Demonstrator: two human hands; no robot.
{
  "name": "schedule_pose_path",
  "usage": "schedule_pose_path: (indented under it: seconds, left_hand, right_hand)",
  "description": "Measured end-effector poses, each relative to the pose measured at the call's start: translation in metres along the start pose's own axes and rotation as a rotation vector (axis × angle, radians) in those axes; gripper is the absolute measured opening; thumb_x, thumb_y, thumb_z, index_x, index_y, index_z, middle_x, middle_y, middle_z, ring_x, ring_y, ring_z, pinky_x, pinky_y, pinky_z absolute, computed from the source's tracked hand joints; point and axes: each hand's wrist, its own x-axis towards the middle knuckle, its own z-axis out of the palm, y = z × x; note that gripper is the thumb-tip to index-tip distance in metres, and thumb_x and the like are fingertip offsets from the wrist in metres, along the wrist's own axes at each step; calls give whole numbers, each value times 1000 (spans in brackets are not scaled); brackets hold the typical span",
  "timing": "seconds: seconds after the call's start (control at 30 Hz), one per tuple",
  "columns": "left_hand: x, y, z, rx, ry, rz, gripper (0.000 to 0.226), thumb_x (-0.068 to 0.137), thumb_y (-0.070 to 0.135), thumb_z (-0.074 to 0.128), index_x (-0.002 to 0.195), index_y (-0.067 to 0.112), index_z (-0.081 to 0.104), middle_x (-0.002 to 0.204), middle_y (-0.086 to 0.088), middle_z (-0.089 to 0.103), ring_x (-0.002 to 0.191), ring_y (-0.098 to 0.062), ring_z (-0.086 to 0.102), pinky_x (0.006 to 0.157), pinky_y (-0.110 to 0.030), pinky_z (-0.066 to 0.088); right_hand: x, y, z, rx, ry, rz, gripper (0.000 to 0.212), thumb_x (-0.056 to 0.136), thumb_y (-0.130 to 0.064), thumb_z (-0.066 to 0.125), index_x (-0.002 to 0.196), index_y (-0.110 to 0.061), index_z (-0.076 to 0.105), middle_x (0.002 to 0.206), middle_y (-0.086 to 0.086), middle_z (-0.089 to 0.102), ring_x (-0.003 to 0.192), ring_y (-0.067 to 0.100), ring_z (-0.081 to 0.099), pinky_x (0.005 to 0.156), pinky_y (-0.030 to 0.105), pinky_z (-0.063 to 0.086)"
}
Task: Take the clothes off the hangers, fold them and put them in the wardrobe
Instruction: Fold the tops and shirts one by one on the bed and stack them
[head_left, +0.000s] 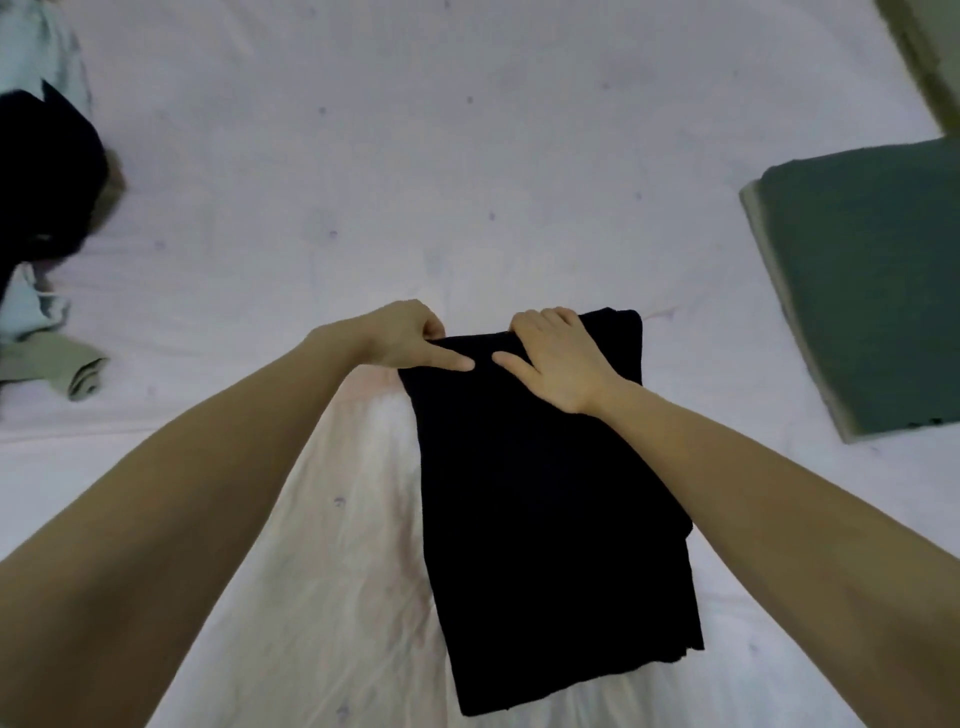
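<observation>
A black garment (550, 519), folded into a long narrow strip, lies on the pale bed sheet (363, 156) in front of me. My left hand (405, 338) pinches its far left corner, thumb on top and fingers curled under the edge. My right hand (556, 353) grips the same far edge a little to the right, fingers curled over the fold and thumb lying on the cloth. The near end of the garment reaches toward the bottom of the view.
A heap of unfolded clothes (47, 208), black, light blue and olive, lies at the left edge of the bed. A folded dark green item (872, 291) rests at the right. No hanger or wardrobe is in view.
</observation>
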Motion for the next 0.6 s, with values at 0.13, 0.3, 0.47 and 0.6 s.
schedule_pose_path:
  seconds: [0.13, 0.3, 0.47, 0.6]
  left_hand:
    - [4, -12, 25, -411, 249, -87, 60, 75, 60, 72, 61, 11, 40, 59, -3, 33, 57, -16, 35, 56, -27, 28]
    - [18, -10, 60, -113, 810, -222, 32, 93, 40, 54, 89, 12, 70, 100, -3, 64, 95, -21, 58, 74, -33, 44]
    - [26, 21, 100, 266, 774, -140, 64, 97, 49, 10, 143, 21, 46, 152, -2, 39, 145, -27, 23, 119, -49, 7]
    - [43, -10, 96, 456, 588, -127, 74, 93, 55, -4, 154, 19, 19, 161, -7, 16, 149, -31, 4, 120, -51, 0]
  right_hand:
    - [12, 8, 7, -4, 83, -11, 36, 102, -44, 35, 100, -11, 50, 93, 0, 47, 91, 23, 47, 92, 35, 31]
    - [31, 11, 33, -40, 129, 27, 53, 98, -49, 19, 109, -11, 55, 111, 5, 56, 103, 25, 50, 96, 36, 33]
    - [34, 21, 44, -66, 62, 42, 71, 96, -50, 3, 138, -12, 45, 155, 9, 31, 146, 24, 21, 121, 39, 10]
    - [46, 25, 41, -34, -33, 36, 74, 95, -51, -2, 150, -13, 30, 162, 4, 12, 150, 17, 1, 121, 39, -5]
